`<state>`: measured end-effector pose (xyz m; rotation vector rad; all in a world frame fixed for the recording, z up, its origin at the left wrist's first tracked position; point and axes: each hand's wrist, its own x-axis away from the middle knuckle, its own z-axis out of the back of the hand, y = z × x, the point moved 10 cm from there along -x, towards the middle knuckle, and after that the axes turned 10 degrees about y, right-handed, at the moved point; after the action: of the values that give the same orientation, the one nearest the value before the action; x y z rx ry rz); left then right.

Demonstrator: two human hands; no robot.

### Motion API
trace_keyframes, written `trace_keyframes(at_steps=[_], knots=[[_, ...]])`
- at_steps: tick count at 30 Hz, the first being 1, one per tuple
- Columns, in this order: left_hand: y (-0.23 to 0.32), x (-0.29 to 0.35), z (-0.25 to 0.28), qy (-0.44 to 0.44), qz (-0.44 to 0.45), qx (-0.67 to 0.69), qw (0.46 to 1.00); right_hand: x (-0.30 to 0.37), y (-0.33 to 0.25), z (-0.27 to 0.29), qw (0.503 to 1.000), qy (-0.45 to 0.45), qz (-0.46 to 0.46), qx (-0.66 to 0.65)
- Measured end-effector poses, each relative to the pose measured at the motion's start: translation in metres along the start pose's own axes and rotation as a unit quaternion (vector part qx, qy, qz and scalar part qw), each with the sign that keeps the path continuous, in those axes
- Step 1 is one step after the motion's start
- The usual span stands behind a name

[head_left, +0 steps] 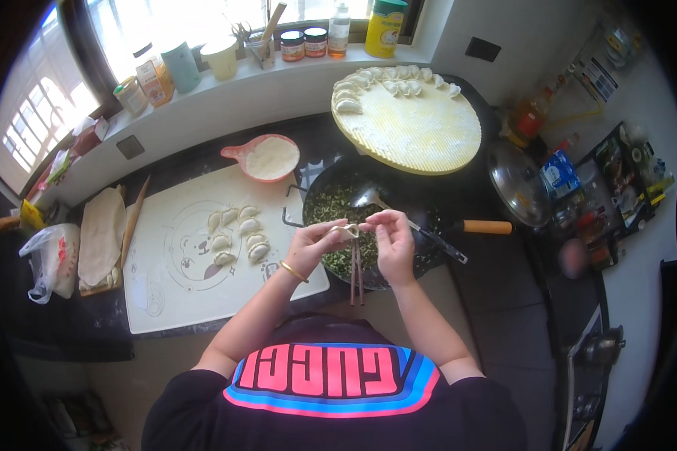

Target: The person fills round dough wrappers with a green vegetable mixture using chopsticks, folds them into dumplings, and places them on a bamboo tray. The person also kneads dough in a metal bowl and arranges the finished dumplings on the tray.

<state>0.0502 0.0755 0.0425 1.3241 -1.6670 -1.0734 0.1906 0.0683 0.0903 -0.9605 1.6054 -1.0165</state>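
Observation:
Over the pan, my left hand (pixel 314 246) pinches a folded dumpling wrapper (pixel 349 231), its open end showing between thumb and fingers. My right hand (pixel 393 244) is close beside it, fingers curled and fingertips near the wrapper's right edge; whether it grips anything is too small to see. Below lies chopped green filling (pixel 327 203) in a dark pan (pixel 425 195) with a wooden handle (pixel 487 226). A metal spoon (pixel 368 198) rests in the filling. A pair of chopsticks (pixel 356 279) crosses the pan's near rim, between my hands.
Several finished dumplings (pixel 249 225) sit on a white mat (pixel 165 301) at left. A pink scoop of flour (pixel 241 153) stands behind it. Beyond the pan, a round yellow tray (pixel 421 135) bears more dumplings. Rolled dough (pixel 102 237) and a rolling pin (pixel 135 218) lie far left; a lid (pixel 517 184) stands right.

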Motion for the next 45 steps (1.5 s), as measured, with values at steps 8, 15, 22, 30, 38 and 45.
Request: trace_keyframes(at_steps=[8, 15, 22, 30, 38, 45], knots=[[-0.003, 0.004, -0.001, 0.014, 0.000, 0.008, 1.000, 0.007, 0.014, 0.005, 0.999, -0.022, -0.042, -0.008], [0.000, 0.009, -0.005, 0.007, -0.015, 0.006, 1.000, 0.007, 0.024, 0.004, 0.992, -0.083, -0.040, 0.081], [0.005, 0.012, -0.013, -0.014, -0.027, -0.007, 1.000, 0.011, 0.030, 0.007, 0.991, -0.055, -0.034, 0.119], [0.005, 0.014, -0.014, -0.027, -0.028, -0.009, 0.999, 0.009, -0.003, 0.002, 0.992, -0.073, 0.049, 0.087], [0.006, 0.015, -0.016, -0.035, -0.035, -0.028, 0.998, 0.007, -0.012, -0.001, 0.978, -0.064, 0.103, 0.170], [0.010, 0.015, -0.019, -0.040, -0.035, -0.047, 0.997, 0.006, -0.030, -0.012, 0.970, -0.116, 0.149, 0.153]])
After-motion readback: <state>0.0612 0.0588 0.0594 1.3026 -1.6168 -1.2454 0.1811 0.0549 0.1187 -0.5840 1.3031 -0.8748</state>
